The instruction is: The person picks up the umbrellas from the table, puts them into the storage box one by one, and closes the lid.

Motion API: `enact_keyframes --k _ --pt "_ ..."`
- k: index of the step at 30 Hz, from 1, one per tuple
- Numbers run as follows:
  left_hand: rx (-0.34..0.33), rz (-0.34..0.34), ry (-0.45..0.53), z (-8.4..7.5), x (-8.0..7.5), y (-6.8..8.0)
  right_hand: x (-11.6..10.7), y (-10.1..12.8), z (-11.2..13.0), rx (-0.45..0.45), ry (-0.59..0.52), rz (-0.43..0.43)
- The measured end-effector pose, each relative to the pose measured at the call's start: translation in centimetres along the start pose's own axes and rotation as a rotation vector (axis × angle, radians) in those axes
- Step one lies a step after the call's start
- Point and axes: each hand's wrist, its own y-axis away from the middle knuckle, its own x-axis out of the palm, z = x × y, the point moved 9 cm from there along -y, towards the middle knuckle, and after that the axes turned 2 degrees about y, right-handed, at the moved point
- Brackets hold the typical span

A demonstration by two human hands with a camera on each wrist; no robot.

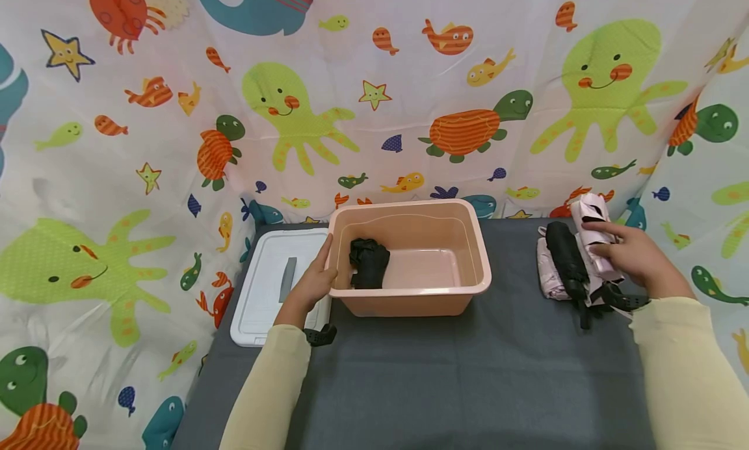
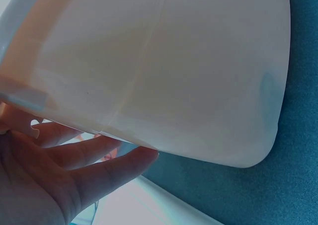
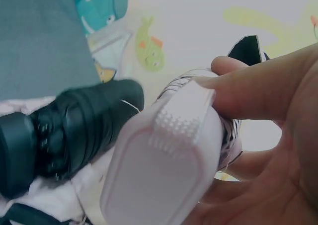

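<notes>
A pink folded umbrella (image 1: 595,235), with white strap and handle end showing in the right wrist view, is gripped between the thumb and fingers of my right hand (image 1: 634,255). Beside it lies a black folded umbrella (image 1: 566,258) on a pale pink folded cloth-like bundle (image 1: 550,274). My left hand (image 1: 316,277) rests against the left side of a peach plastic bin (image 1: 409,302), its fingers (image 2: 109,178) fairly straight along the edge. Inside the bin, at the left, sits a crumpled black bundle (image 1: 370,264); its kind is unclear.
A white lid (image 1: 257,307) with a grey handle (image 1: 288,279) lies left of the bin, partly behind my left arm. Grey cloth covers the table (image 1: 456,378). A sea-animal print curtain (image 1: 363,131) stands behind and at both sides.
</notes>
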Motion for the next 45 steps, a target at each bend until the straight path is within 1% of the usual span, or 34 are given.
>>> enact_keyframes --k 4,10,15,22,27,34,39,45 --pt "0.006 -0.010 -0.003 -0.1 0.0 0.0 0.1 0.1 1.3 -0.029 -0.016 -0.015" --pt "0.003 -0.009 -0.012 -0.3 0.0 0.0 0.3 0.2 3.4 -0.066 -0.070 -0.022" --pt "0.002 -0.017 -0.014 -0.3 -0.1 -0.2 0.6 0.3 5.1 -0.098 -0.094 -0.005" --pt "-0.003 -0.015 -0.009 -0.1 -0.1 -0.3 1.5 0.2 6.9 -0.156 -0.158 0.024" --pt "0.008 -0.022 -0.004 -0.3 0.1 -0.2 2.0 0.2 8.0 -0.193 -0.152 0.016" --pt "0.006 -0.022 -0.008 -0.5 0.2 -0.2 3.0 0.4 10.1 -0.212 -0.122 0.060" --pt "0.012 -0.026 -0.008 -0.5 0.2 -0.2 3.5 0.6 11.8 -0.232 -0.110 0.073" --pt "0.020 -0.027 -0.005 -0.6 0.1 0.0 4.6 0.4 14.0 -0.275 -0.106 0.113"
